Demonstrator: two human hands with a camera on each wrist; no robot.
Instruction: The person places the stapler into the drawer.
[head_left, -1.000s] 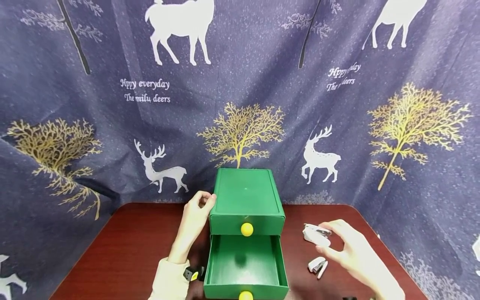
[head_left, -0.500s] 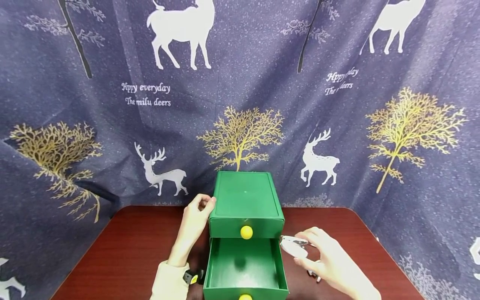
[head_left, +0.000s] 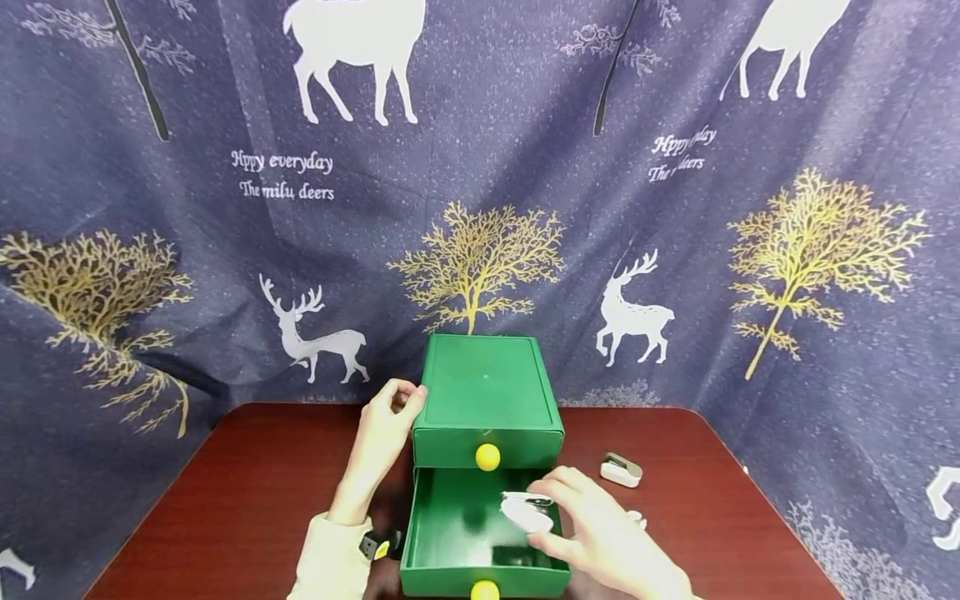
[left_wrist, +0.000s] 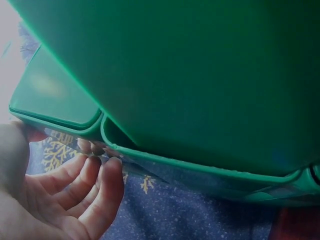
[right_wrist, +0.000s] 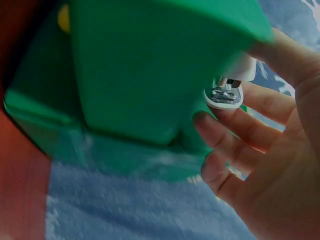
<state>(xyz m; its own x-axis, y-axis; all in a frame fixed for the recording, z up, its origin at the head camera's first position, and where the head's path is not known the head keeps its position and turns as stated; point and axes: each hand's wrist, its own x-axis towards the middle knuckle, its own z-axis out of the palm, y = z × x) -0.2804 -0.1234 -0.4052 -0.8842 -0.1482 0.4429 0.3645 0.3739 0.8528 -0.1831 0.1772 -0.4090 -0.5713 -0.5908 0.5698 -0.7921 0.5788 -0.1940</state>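
Note:
A green cabinet (head_left: pixel 483 383) with yellow ball knobs stands on the table, its lower drawer (head_left: pixel 480 575) pulled out. My left hand (head_left: pixel 380 437) touches the cabinet's left side near the top edge; in the left wrist view its loosely bent fingers (left_wrist: pixel 107 185) lie against the outer wall. Over the right part of the drawer, my right hand (head_left: pixel 592 529) pinches a small white stapler (head_left: pixel 527 512) between thumb and fingers. In the right wrist view the stapler's metal end (right_wrist: pixel 223 95) shows, partly hidden behind the green drawer wall.
A second white stapler (head_left: pixel 621 471) lies on the red-brown table (head_left: pixel 697 517) to the cabinet's right. Another white piece (head_left: pixel 637 518) peeks out behind the right hand, mostly hidden. A dark blue curtain (head_left: pixel 487 150) with deer and trees hangs behind the table.
My right hand has carried the stapler leftward from the table's right side to over the drawer. The stapler lying behind it has come into view. My left hand has stayed at the cabinet.

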